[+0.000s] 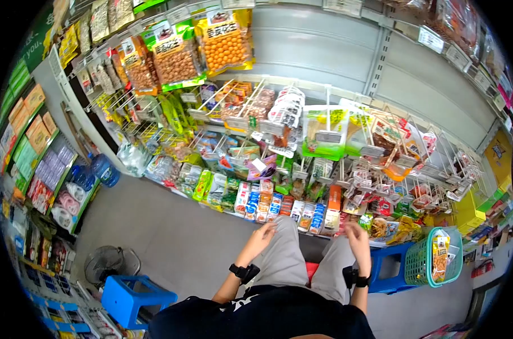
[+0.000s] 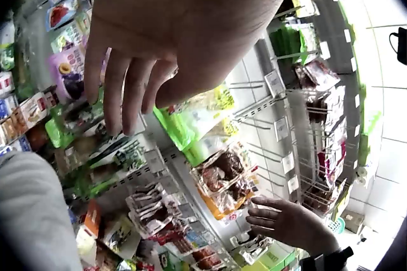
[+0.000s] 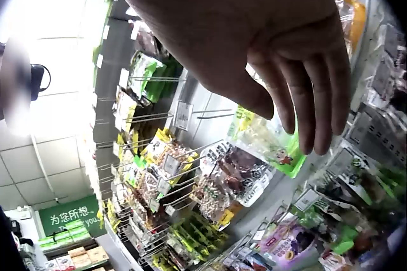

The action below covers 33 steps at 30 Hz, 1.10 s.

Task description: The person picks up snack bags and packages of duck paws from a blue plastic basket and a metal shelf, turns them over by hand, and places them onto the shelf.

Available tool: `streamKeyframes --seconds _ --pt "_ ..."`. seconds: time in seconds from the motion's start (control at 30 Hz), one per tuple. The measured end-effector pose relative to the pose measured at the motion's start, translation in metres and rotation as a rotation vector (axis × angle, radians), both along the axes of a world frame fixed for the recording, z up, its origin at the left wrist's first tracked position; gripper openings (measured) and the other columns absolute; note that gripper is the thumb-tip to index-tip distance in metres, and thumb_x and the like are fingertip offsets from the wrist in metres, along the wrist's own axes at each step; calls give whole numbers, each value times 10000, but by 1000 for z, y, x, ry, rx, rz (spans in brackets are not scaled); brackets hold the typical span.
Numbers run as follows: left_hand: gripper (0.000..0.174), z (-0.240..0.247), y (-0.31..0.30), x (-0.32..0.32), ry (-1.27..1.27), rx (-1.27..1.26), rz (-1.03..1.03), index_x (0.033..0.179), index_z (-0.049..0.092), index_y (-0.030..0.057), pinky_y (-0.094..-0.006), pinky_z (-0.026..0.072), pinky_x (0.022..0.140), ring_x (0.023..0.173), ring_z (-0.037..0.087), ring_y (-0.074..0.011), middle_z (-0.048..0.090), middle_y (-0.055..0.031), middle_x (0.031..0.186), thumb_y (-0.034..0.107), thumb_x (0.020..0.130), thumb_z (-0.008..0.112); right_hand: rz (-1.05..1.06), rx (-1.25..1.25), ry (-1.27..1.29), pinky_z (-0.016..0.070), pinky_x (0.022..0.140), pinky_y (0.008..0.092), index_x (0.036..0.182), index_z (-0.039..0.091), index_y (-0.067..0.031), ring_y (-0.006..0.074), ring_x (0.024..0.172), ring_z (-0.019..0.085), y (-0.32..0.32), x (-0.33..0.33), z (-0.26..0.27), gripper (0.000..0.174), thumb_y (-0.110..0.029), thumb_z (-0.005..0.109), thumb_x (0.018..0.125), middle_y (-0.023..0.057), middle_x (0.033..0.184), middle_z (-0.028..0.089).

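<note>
Both hands are held over the person's knees in front of the snack shelves, holding nothing. The left hand (image 1: 258, 242) is by the left knee, its fingers pointing toward the other hand; its fingers hang relaxed in the left wrist view (image 2: 165, 36). Above the right knee is the right hand (image 1: 358, 243), fingers loosely bent, also visible with spread fingers in the left wrist view (image 2: 289, 223). Seen from the right wrist, that hand (image 3: 273, 55) has long, relaxed fingers. Behind the hands, small packets (image 1: 266, 199) line the bottom shelf, and green-edged bags (image 1: 325, 131) hang on hooks above.
A green basket (image 1: 413, 265) holding a yellow packet (image 1: 440, 257) sits at the right on a blue stool (image 1: 387, 271). Another blue stool (image 1: 123, 299) and a floor fan (image 1: 110, 261) stand at the left. Water bottles (image 1: 105, 170) stand by the left shelves. Large nut bags (image 1: 174, 56) hang at upper left.
</note>
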<state>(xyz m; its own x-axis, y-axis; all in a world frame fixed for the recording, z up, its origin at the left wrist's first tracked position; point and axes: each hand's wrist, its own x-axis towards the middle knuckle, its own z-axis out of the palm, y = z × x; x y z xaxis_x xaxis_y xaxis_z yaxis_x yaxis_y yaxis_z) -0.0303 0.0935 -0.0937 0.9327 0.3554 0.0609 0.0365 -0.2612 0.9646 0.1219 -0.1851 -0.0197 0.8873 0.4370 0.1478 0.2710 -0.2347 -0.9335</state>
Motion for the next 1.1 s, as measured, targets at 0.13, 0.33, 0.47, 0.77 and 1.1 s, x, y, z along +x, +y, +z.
streamKeyframes --seconds 0.13,0.33,0.47,0.77,1.1 --pt "319 -60 -12 18 -3 52 -35 1159 497 61 -358 469 791 913 607 -313 617 -187 988 175 860 494 -44 -8 97 475 648 256 979 587 46 132 703 602 -23 -5 -59 199 -105 514 872 87 755 626" --pt "460 -114 -33 28 179 462 -112 1185 427 -42 -408 393 906 1084 476 -377 508 -266 1141 222 817 507 -122 -239 141 488 666 279 1005 581 39 179 729 626 -49 -20 -131 230 -81 484 834 125 805 645" --pt "474 -134 -44 37 314 405 -191 1204 408 -35 -421 391 905 1081 470 -388 494 -280 1142 221 815 492 -205 -511 165 487 688 307 1001 601 15 220 759 636 -75 -34 -166 291 -191 533 807 183 817 647" --pt "461 -141 -71 37 392 661 -55 1131 483 -26 -434 464 794 918 560 -381 560 -241 1006 194 736 572 -251 -467 234 486 694 338 997 610 -7 275 780 643 -104 -38 -208 321 -231 544 776 178 809 651" --pt "356 -137 -75 51 429 840 -58 1028 530 -10 -443 488 677 753 607 -357 605 -209 859 174 727 575 -340 -451 91 479 715 356 975 605 4 298 802 635 -99 -34 -233 291 -191 525 774 204 800 635"
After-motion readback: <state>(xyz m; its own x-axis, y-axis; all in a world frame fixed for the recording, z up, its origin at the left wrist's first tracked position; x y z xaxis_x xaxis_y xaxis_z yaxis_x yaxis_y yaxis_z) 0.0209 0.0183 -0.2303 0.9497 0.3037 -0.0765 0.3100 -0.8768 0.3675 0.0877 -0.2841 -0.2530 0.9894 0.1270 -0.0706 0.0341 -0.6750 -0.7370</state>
